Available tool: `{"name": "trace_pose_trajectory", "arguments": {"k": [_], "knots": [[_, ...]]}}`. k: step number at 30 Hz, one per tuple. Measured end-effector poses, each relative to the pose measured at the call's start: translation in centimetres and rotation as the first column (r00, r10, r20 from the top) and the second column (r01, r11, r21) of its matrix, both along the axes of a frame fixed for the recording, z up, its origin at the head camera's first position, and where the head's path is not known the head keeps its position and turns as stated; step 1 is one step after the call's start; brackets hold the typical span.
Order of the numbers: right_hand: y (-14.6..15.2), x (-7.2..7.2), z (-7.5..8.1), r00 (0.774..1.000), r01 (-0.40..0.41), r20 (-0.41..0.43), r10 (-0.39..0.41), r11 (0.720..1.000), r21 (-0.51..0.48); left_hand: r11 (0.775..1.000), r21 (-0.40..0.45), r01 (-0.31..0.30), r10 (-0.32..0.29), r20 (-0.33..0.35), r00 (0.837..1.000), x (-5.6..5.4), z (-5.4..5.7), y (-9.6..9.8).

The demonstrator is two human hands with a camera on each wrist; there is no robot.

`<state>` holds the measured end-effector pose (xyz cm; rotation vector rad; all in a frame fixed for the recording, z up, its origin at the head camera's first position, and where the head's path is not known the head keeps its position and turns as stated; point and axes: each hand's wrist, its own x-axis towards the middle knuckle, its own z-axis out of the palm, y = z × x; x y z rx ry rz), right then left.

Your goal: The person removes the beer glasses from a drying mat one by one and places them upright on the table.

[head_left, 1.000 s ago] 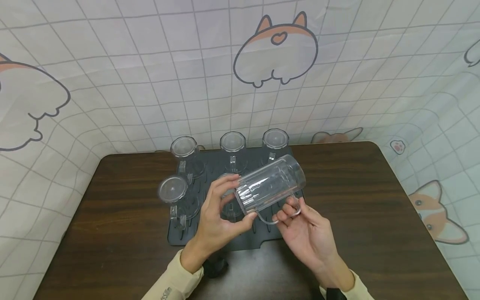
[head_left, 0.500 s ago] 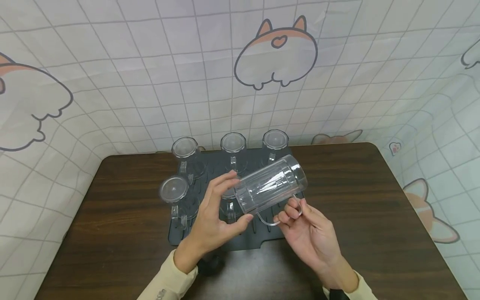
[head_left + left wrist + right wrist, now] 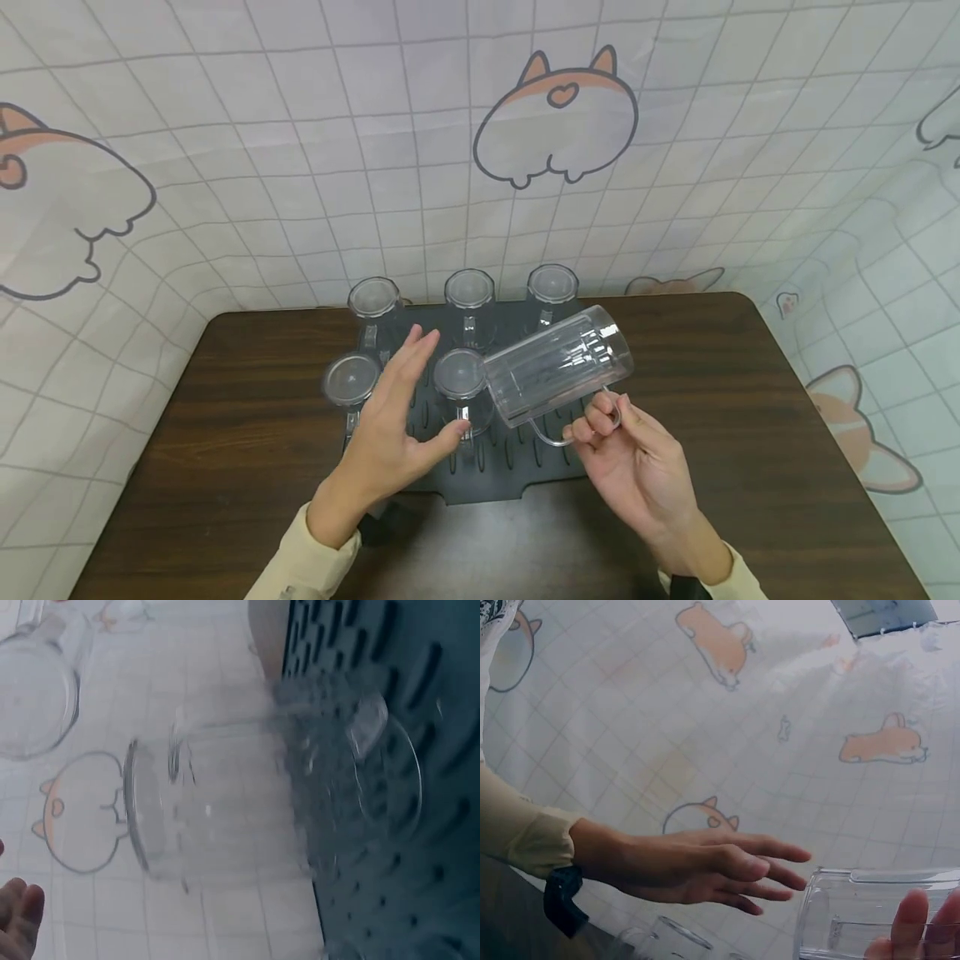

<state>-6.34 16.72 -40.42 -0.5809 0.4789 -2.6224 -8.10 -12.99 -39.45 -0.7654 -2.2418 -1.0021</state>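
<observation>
My right hand [image 3: 633, 467] grips the handle of a clear glass mug [image 3: 558, 367], which is tilted on its side above the drying mat [image 3: 495, 479]. My left hand [image 3: 390, 425] is apart from that mug, its fingers spread and thumb out, over the mat's left part. In the right wrist view the left hand [image 3: 697, 866] has its fingertips close to the end of the held mug [image 3: 877, 915]. Just right of the left thumb, an upside-down mug [image 3: 460, 375] stands on the mat. Another front mug [image 3: 351, 379] is partly hidden by the left hand.
Along the mat's back edge stand three more upside-down mugs: a left one [image 3: 375, 298], a middle one [image 3: 469, 288] and a right one [image 3: 552, 285]. The brown wooden table [image 3: 712, 400] meets a white gridded curtain [image 3: 300, 167] printed with cartoon dogs.
My left hand has let go of the mug's end and moved left, fingers spreading. The right hand, still holding the handle, has shifted slightly right with the mug.
</observation>
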Motion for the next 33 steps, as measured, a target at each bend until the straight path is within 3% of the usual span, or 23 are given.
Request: {"name": "trace_pose_trajectory", "arguments": {"k": [6, 12, 24, 33], "knots": [[0.8, -0.4, 0.2, 1.0, 0.029, -0.011, -0.028, 0.999, 0.016, 0.982, -0.165, -0.096, 0.1, 0.019, 0.995, 0.1, 0.4, -1.5], [1.4, -0.6, 0.4, 0.997, 0.067, -0.039, -0.065, 0.997, 0.044, 0.955, -0.259, -0.147, 0.153, 0.005, 0.988, 0.1, 0.3, -2.9], [2.5, -1.0, 1.0, 0.986, 0.114, -0.13, -0.104, 0.99, 0.078, 0.931, -0.291, -0.222, 0.24, 0.027, 0.97, 0.9, -0.4, -5.4], [3.5, -1.4, 1.1, 0.978, 0.165, -0.137, -0.154, 0.984, 0.072, 0.911, -0.315, -0.266, 0.293, 0.039, 0.955, 1.5, -1.0, -7.0]]}}
